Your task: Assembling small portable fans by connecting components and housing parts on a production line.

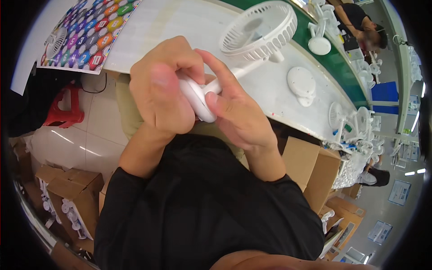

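Observation:
A white desk fan (258, 33) is held tilted in front of me, its round grille head pointing away to the upper right and its round base turned toward me. My left hand (157, 87) wraps around the base from the left, fingers curled over its rim. On the other side my right hand (240, 110) grips the base near the stem, with its thumb against the base's edge and its fingers behind the stem. Part of the base is hidden by both hands.
On the white worktable (180, 20) lies a round white fan base (301, 85). A green conveyor strip (321, 58) runs along the far side with fan parts. Cardboard boxes (72, 189) stand at lower left, and another carton (310, 166) at right. A person (360, 22) sits across.

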A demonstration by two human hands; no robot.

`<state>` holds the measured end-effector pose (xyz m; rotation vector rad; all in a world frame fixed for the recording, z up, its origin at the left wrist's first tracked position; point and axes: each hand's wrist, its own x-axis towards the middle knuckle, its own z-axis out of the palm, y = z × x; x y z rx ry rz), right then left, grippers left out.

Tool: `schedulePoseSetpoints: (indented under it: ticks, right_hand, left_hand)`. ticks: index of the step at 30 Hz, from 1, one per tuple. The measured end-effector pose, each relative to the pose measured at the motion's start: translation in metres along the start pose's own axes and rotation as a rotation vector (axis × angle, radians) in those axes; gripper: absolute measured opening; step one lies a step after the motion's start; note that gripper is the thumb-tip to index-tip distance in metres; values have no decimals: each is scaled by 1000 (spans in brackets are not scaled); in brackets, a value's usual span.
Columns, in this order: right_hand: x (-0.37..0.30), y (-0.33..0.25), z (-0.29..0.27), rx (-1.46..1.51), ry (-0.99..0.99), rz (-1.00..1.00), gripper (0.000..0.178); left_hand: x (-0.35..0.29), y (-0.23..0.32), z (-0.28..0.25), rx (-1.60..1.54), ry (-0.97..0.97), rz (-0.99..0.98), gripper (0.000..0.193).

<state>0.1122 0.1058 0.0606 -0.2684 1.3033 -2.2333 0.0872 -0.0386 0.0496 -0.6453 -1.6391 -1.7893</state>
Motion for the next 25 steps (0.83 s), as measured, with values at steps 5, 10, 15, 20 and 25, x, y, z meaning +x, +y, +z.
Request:
schedulePoseSetpoints:
  ticks: [5,10,15,20,25]
  right_hand:
    - [-14,0,-5,134,-52,15,69]
    - [-7,20,-9,68,-73,-275,76]
    - [-21,32,-10,-26,5,-414,87]
    - [-34,21,-11,42,-2,-220,87]
    - [-41,4,-4,107,-104,-99,91]
  left_hand:
    - [-3,16,12,244,-69,175,50]
    - [11,27,38,-92,290,-209,50]
    - [15,24,29,-346,144,-295,51]
    - [-1,25,29,-271,-77,-165,51]
    - [-10,31,27,-68,-213,-17,51]
